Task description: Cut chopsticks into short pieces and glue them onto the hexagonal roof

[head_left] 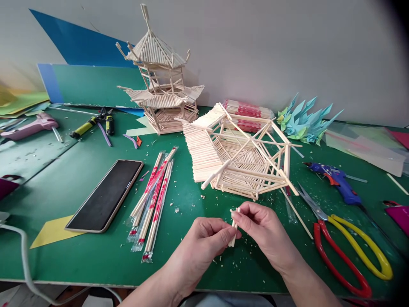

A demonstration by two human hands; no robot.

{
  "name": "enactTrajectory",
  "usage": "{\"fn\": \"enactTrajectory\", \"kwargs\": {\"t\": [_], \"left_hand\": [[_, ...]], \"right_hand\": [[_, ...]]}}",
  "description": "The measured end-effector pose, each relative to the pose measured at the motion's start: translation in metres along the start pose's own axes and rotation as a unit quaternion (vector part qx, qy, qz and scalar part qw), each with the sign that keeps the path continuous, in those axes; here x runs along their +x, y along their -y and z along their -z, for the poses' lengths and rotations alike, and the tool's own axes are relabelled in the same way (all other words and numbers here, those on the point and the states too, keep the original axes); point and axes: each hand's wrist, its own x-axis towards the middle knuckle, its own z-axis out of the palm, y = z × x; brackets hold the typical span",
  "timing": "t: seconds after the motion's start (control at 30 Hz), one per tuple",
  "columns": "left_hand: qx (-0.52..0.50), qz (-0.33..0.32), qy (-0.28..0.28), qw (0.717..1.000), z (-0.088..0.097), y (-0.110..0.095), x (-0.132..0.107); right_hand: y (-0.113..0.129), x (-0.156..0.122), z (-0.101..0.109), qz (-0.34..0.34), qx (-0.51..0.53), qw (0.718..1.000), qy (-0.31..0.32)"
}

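Both hands met low over the green surface (96,260): the left hand (201,238) and right hand (258,226) each pinched a small bundle of short cut sticks (234,228), held upright between the fingertips so the ends lined up. Just beyond lay the tilted, half-built stick roof frame (236,157), with wrapped chopsticks (153,200) to the left and scissors (345,243) to the right within reach
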Motion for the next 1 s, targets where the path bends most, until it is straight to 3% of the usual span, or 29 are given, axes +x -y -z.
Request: {"fn": "enactTrajectory", "kwargs": {"t": [0.57,0.7,1.0], "left_hand": [[-0.003,-0.005,0.003,1.0,-0.002,-0.003,0.004],[0.022,-0.024,-0.018,0.999,-0.003,-0.003,0.002],[0.006,-0.052,-0.012,0.999,-0.014,-0.003,0.001]], "right_hand": [[-0.003,-0.002,-0.002,-0.002,0.006,1.0,-0.025],[-0.003,-0.002,-0.004,0.004,0.002,0.999,-0.039],[0.001,-0.009,-0.009,0.017,0.061,0.998,-0.005]]}}
